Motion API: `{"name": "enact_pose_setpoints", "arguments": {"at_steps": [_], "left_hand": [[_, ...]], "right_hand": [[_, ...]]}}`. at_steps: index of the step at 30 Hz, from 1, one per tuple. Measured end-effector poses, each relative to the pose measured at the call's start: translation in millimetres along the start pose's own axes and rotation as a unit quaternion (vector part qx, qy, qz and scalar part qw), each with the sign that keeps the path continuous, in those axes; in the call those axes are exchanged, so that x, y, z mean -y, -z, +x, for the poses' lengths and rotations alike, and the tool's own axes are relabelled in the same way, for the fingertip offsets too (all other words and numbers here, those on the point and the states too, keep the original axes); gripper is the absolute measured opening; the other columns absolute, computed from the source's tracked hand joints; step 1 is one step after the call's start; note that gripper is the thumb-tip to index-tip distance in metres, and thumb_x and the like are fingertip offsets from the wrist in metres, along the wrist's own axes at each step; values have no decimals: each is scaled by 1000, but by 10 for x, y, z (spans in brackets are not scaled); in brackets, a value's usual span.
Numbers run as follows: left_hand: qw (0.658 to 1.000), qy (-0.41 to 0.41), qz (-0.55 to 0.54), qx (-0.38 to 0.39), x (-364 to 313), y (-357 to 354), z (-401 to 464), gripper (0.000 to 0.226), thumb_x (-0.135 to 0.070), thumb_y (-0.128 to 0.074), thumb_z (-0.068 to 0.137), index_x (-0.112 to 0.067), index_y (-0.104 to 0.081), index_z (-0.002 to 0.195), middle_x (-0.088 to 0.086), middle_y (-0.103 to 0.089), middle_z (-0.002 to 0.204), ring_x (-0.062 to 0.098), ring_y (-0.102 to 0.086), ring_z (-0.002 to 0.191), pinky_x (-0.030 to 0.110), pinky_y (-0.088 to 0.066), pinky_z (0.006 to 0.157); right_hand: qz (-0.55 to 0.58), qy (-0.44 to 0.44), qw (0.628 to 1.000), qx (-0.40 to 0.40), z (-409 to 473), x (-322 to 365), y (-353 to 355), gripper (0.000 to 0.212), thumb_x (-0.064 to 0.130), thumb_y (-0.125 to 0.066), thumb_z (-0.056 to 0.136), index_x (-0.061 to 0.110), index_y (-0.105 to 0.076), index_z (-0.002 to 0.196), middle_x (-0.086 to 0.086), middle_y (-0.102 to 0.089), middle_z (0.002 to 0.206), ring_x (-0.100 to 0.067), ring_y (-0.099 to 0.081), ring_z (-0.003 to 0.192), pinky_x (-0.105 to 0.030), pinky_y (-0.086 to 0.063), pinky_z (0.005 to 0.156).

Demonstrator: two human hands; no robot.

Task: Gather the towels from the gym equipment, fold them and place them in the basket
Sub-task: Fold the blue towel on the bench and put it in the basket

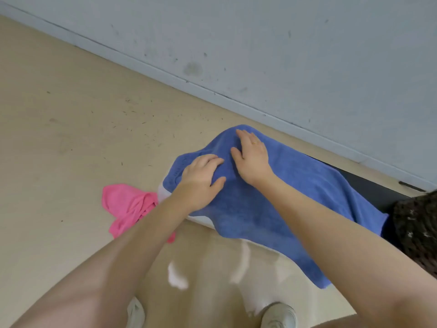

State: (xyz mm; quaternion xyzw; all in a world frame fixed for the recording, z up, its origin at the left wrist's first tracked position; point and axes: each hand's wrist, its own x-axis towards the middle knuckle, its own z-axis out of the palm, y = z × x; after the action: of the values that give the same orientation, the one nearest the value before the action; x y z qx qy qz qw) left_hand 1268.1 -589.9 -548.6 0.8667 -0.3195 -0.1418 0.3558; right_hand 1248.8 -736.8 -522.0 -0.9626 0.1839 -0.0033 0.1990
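Head view, nearest first: two pale shoes (pixel 279 314) stand on the tan floor (pixel 71 138), and both bare forearms reach forward from the bottom edge. Beyond them a blue towel (pixel 295 197) is spread over a white-edged bench (pixel 201 220), its near edge hanging over the side toward the shoes. The left hand (pixel 201 178) rests on the towel's left end with fingers bent and the thumb pressed into the cloth, seemingly gathering a fold. The right hand (pixel 251 157), wearing a ring, lies just beside it, fingers straight and flat on the pile, holding nothing. A pink towel (pixel 127 204) lies crumpled to the left, partly behind the left forearm, apparently on the floor. Farther off, a grey wall (pixel 283 43) meets the floor along a skirting line. No basket shows. Likely risks: because so much cloth overhangs the bench, a pull at the left end could slide the whole towel onto the gritty floor, and the fold may end up crooked.
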Motion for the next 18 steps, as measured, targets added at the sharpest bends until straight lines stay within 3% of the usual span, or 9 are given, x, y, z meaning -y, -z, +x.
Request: {"name": "enact_pose_setpoints", "arguments": {"at_steps": [3, 8, 13, 16, 18], "left_hand": [[997, -67, 49, 2, -410, -192, 61, 51, -29, -42, 96, -17, -28, 144, -4, -27, 151, 14, -12, 144, 26, -8, 112], [983, -119, 111, 86, -977, -633, 128, 49, -33, -34, 99, -17, -26, 145, -1, -9, 158, 15, 2, 146, 30, 2, 117], [961, -151, 185, 141, -1360, -1085, 191, 50, -33, -31, 99, -20, -22, 147, 2, -1, 158, 18, 4, 146, 32, 4, 117], [949, -171, 214, 154, -1506, -1267, 277, 46, -26, -29, 99, -24, -27, 145, 3, -6, 158, 20, 2, 146, 34, 2, 118], [946, -180, 225, 149, -1594, -1333, 337, 44, -24, -30, 98, -19, -33, 142, 4, -9, 158, 21, -1, 146, 34, 0, 118]], "right_hand": [[-41, -58, 997, -25, -325, -599, 342, 47, 19, -37, 98, 9, -32, 143, -10, -32, 150, -27, -25, 141, -38, -18, 116], [-89, -196, 975, -46, -840, -1520, 795, 39, 20, -34, 99, 7, -44, 134, -12, -44, 141, -30, -35, 132, -37, -26, 109], [-70, -278, 957, -33, -1113, -2109, 998, 46, 13, -34, 97, 11, -32, 143, -14, -38, 145, -35, -32, 133, -45, -35, 103], [-140, -286, 948, 22, -1167, -2279, 1083, 46, 16, -37, 97, 14, -31, 142, -13, -38, 144, -35, -35, 130, -44, -35, 99], [-215, -241, 946, 22, -1157, -2334, 1098, 38, 20, -42, 96, 11, -40, 133, -12, -45, 136, -33, -40, 124, -41, -36, 94]]}}
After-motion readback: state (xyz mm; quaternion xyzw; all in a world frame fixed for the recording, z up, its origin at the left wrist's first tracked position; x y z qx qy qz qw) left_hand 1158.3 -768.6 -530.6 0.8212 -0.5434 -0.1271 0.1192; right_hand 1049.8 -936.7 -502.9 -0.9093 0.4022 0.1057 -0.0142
